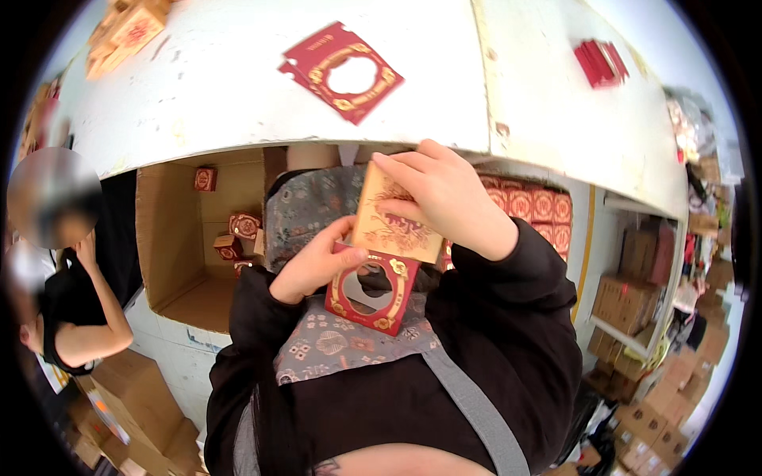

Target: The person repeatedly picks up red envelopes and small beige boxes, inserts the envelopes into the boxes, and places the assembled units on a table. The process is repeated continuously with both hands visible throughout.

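Observation:
Over my lap, my left hand (313, 262) grips the upper left corner of a red cardboard sleeve (386, 324) with gold trim and a round cut-out. My right hand (448, 190) holds a tan box (371, 226) printed with a red floral pattern, fingers spread over its face and top edge. The box's lower end meets the sleeve's upper edge; whether it is partly inside I cannot tell. Beyond my hands, flat red sleeves (329, 47) with the same cut-out lie on the white table (429, 71).
Tan boxes (131, 32) stand at the far left, a red stack (601, 63) at the far right. An open carton (167, 238) at my left holds several small red boxes (244, 226); rows of red boxes (540, 206) sit at my right. A person (95, 325) is on the left.

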{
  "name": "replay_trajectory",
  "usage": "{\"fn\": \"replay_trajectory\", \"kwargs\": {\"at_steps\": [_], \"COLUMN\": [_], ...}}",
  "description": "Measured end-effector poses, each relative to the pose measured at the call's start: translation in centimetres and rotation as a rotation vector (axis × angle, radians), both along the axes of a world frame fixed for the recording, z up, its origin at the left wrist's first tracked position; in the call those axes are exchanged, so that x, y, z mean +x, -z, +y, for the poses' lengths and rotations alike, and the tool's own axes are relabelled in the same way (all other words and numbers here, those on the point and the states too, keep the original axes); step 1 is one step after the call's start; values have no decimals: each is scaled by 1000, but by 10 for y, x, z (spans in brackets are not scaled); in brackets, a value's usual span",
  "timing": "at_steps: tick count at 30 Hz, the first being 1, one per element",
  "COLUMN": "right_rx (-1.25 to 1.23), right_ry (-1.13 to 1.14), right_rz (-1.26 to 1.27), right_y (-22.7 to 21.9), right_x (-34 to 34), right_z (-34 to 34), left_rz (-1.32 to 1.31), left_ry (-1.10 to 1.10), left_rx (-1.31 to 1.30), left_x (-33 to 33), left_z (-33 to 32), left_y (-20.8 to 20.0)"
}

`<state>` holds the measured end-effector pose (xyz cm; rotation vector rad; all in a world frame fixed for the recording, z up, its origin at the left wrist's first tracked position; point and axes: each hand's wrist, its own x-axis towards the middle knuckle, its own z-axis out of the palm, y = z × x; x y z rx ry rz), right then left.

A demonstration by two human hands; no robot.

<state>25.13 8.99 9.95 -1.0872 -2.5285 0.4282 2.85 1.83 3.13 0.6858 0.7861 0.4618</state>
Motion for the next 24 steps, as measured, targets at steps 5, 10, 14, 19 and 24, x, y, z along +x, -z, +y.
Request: {"fn": "replay_trajectory", "kwargs": {"at_steps": [5, 10, 14, 19, 24], "right_rx": [-164, -799, -801, -943, -814], "right_ry": [265, 439, 449, 510, 407], "right_rz": [379, 1212, 1094, 1200, 1127], "right_y": [27, 47, 56, 82, 90], "right_x": [25, 23, 51, 57, 47], "right_z": [-16, -81, -82, -72, -68], "left_rz": [17, 165, 159, 137, 222], "left_ry": [-157, -131, 92, 103, 128], "left_rx": [136, 218, 251, 189, 131], "left_x": [15, 16, 24, 36, 16], "left_z": [-6, -1, 1, -5, -9], "left_y": [-5, 2, 5, -2, 13]}}
